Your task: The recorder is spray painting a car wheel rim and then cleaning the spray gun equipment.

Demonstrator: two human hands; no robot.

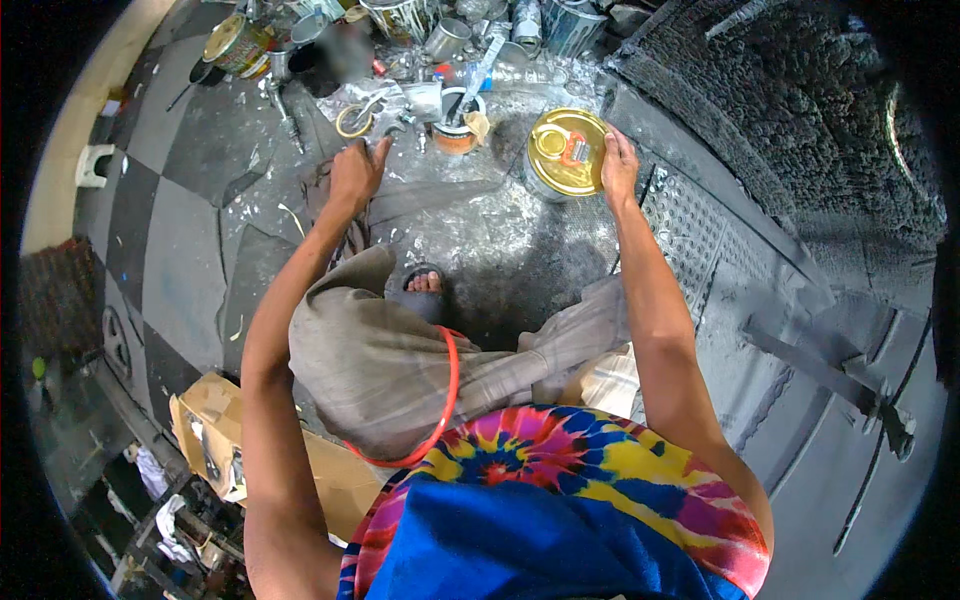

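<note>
My right hand (618, 165) grips the side of a round gold-lidded can (560, 172), which has an orange label on top. My left hand (358, 172) is open over a crumpled dark cloth (318, 185), just below a beige tape roll (353, 121) and some metal tools (395, 125). Between my hands sits an open can (456, 139) with an orange band, a pale flat stick (478, 75) standing in it and a tan scrap on its rim.
Paint cans (235, 45), cups and bottles crowd the far edge. A textured dark wall (760, 110) rises at right above grey metal plates (700, 240). A red ring (452, 385) lies against my draped leg. Torn cardboard (210, 425) is at lower left.
</note>
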